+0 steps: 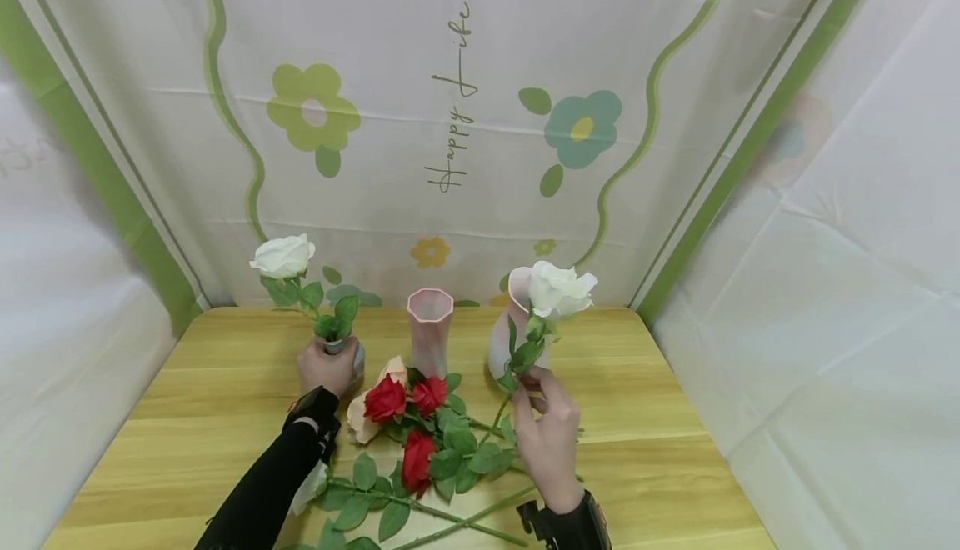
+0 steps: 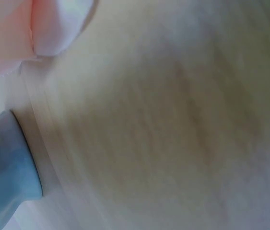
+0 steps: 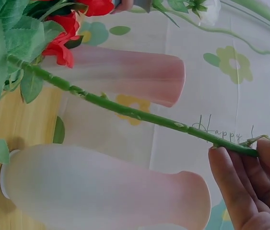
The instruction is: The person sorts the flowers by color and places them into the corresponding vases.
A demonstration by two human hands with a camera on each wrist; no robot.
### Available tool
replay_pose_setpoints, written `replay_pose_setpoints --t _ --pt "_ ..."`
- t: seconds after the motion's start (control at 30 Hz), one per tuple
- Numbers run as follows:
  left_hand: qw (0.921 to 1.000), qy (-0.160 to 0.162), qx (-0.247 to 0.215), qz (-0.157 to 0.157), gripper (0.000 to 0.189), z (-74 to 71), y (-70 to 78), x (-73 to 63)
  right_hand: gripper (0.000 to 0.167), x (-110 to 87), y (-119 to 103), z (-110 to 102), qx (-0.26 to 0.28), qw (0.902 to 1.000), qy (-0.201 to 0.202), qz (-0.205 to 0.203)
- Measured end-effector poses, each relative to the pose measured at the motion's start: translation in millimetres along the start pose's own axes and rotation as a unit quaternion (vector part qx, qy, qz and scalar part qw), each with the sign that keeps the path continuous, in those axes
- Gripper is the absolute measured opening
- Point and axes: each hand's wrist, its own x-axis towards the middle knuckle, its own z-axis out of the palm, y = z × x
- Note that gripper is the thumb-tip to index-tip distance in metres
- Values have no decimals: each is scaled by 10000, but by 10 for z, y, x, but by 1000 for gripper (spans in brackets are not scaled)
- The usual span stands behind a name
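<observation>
Progress looks early: one white rose point(image 1: 283, 257) stands in the small grey vase point(image 1: 359, 363), while the red roses point(image 1: 417, 460) and a peach bloom point(image 1: 362, 423) lie loose on the surface point(image 1: 645, 450) before the slim pink vase point(image 1: 430, 342), so most of the flowers seem left. Your right hand point(image 1: 549, 433), its back toward you, pinches the stem point(image 3: 139, 115) of a second white rose point(image 1: 558, 290) between thumb and fingers; the flower is raised in front of the rounded vase point(image 3: 101, 187), and the stem slants down toward the red roses' leaves point(image 1: 447, 463). Your left hand point(image 1: 327, 366) reaches forward and appears curled around the grey vase's neck, though the blurred left wrist view shows none of your fingers to confirm it
</observation>
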Motion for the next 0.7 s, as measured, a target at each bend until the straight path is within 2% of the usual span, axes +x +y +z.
replay_pose_setpoints --t 0.13,0.27,0.37,0.43,0.53,0.6,0.67,0.7 --pt "10000 54 -5 18 28 6 -4 3 26 44 -88 -19 57 10000 57 17" --pt "10000 85 -32 11 28 11 -5 0 25 -13 84 11 339 9994 66 94" --pt "10000 87 -13 3 28 9 1 -6 24 -83 271 42 672 9977 60 85" --pt "10000 75 -6 -11 29 6 6 -9 23 -241 619 139 1054 9943 119 -65" --pt "10000 52 -8 -32 29 0 14 -13 31 -337 861 200 1392 9902 65 -86" --pt "10000 41 -16 -33 30 -4 15 -15 33 -331 843 202 1535 9881 36 -11" --pt "10000 38 -14 -23 29 -5 13 -15 36 -189 527 119 1506 9882 -73 266" --pt "10000 33 -10 -16 29 -6 10 -14 36 -167 469 111 1514 9879 -79 340"
